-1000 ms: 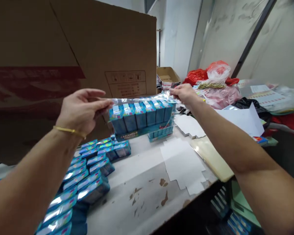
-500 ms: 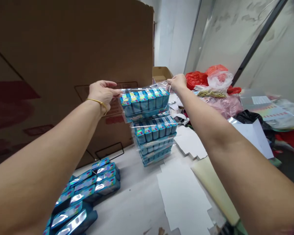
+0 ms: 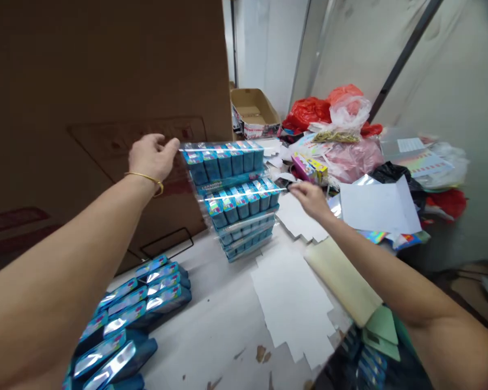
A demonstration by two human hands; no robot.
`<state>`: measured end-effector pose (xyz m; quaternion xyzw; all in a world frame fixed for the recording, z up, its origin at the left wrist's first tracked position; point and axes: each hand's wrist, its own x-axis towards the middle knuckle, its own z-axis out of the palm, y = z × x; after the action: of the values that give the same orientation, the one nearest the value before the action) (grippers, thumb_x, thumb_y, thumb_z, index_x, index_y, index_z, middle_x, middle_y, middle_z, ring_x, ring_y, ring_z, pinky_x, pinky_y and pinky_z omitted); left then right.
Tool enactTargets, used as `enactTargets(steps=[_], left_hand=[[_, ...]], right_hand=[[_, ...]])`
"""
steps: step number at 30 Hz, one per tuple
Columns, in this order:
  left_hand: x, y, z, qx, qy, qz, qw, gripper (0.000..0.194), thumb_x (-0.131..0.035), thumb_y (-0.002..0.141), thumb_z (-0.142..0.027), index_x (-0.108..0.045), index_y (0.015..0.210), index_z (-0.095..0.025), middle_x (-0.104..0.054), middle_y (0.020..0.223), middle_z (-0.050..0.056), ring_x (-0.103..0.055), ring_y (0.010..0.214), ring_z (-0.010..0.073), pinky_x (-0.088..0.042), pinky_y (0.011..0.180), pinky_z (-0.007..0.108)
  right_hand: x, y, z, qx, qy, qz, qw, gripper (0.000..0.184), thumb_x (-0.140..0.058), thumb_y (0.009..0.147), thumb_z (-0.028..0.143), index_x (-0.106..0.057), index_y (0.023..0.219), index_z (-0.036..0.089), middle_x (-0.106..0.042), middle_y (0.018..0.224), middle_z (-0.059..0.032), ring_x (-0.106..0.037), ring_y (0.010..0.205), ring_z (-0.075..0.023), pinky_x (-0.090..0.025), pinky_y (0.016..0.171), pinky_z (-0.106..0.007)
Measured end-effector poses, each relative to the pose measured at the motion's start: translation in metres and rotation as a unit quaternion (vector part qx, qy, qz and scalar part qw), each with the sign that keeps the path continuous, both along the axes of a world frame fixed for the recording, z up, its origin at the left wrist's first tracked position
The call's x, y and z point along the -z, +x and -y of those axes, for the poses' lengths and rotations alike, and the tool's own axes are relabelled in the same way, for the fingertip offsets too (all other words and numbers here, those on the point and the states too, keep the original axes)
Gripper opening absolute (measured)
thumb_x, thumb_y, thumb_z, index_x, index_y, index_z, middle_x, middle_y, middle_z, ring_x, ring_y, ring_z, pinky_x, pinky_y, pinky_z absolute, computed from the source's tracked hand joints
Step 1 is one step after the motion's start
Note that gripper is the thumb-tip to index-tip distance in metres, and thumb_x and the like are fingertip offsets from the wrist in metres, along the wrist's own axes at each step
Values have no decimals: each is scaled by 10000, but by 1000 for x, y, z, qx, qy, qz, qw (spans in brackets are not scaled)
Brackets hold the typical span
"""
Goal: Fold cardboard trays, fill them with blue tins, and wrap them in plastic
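A leaning stack of clear-wrapped packs (image 3: 246, 203) stands at the middle of the table, each pack showing a row of small blue boxes. The top pack (image 3: 223, 162) sits shifted to the left and reads "CARAMELO" on its blue strip. At its upper left corner, my left hand (image 3: 152, 160), with a gold bracelet at the wrist, pinches the edge of the clear film. My right hand (image 3: 311, 199) is beside the stack's right side, close to the film edge of the second pack. Its fingers are curled together, and whatever lies between them is too small to make out.
Several loose blue boxes (image 3: 134, 309) lie in rows at front left. A large cardboard box (image 3: 106, 70) rises behind them. White card sheets (image 3: 293, 303) lie right of the stack. Farther back are an open carton (image 3: 254, 111), red plastic bags (image 3: 309, 112) and a white folded sheet (image 3: 380, 208).
My right hand has left the top pack's right corner and moved down and toward me. My left hand stays at the left corner. The view has turned slightly right.
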<state>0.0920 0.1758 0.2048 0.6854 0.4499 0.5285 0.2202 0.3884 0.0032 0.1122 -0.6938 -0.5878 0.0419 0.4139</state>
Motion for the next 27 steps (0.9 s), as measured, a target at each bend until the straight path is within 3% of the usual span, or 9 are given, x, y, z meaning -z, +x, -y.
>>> enactTargets(steps=[3,6,8,11,15,20,24,27], left_hand=[[22,-13,36,-34,9,-11,999,447,-597,717,-312,-529,1069,-45,-563,745,18,-479,663,85,-413,785,319],[57,-24,83,41,-7,6,999,414,-602,699,-307,-555,1058,-105,-573,784,17,-499,657,78,-431,709,258],[83,-30,120,76,-25,10,997,397,-611,683,-319,-576,1028,-126,-583,827,27,-522,697,91,-431,697,238],[123,-42,185,131,-95,30,986,386,-618,671,-345,-586,999,-144,-597,872,38,-552,738,111,-440,689,229],[171,-75,282,170,-191,24,967,343,-617,672,-376,-599,949,-175,-612,807,25,-574,723,124,-451,668,223],[227,-133,389,135,-340,31,930,348,-649,610,-431,-632,855,-184,-640,826,42,-595,684,153,-468,634,250],[264,-165,447,114,-410,64,903,378,-643,612,-443,-620,878,-174,-657,819,56,-600,711,162,-467,660,260],[281,-176,477,103,-434,72,892,404,-644,605,-456,-617,883,-164,-660,817,60,-600,710,158,-463,674,256]], right_hand=[[78,-44,107,-43,-234,37,971,370,-530,740,426,-605,1021,197,-604,1050,-91,-532,980,-223,-386,873,-349],[149,-100,186,-56,-374,67,923,733,-533,655,604,-456,1228,153,-435,1275,-149,-361,1183,-298,-289,966,-413],[185,-130,211,-10,-398,73,915,855,-464,658,670,-328,1314,139,-289,1373,-151,-214,1264,-321,-232,991,-441],[218,-157,218,53,-404,93,909,878,-429,670,680,-252,1345,147,-189,1414,-146,-113,1285,-350,-165,990,-492],[228,-164,214,80,-363,145,917,696,-381,762,589,-308,1312,170,-248,1389,-144,-186,1258,-338,-192,956,-496],[206,-139,207,-1,-430,145,891,501,-418,775,536,-556,1090,171,-534,1148,-131,-489,1034,-256,-370,814,-330],[192,-116,213,-13,-429,152,891,368,-381,845,392,-614,995,149,-600,1041,-112,-543,947,-192,-368,758,-246],[197,-122,228,-6,-414,164,895,438,-441,798,479,-559,1086,170,-580,1076,-103,-519,983,-202,-362,769,-252]])
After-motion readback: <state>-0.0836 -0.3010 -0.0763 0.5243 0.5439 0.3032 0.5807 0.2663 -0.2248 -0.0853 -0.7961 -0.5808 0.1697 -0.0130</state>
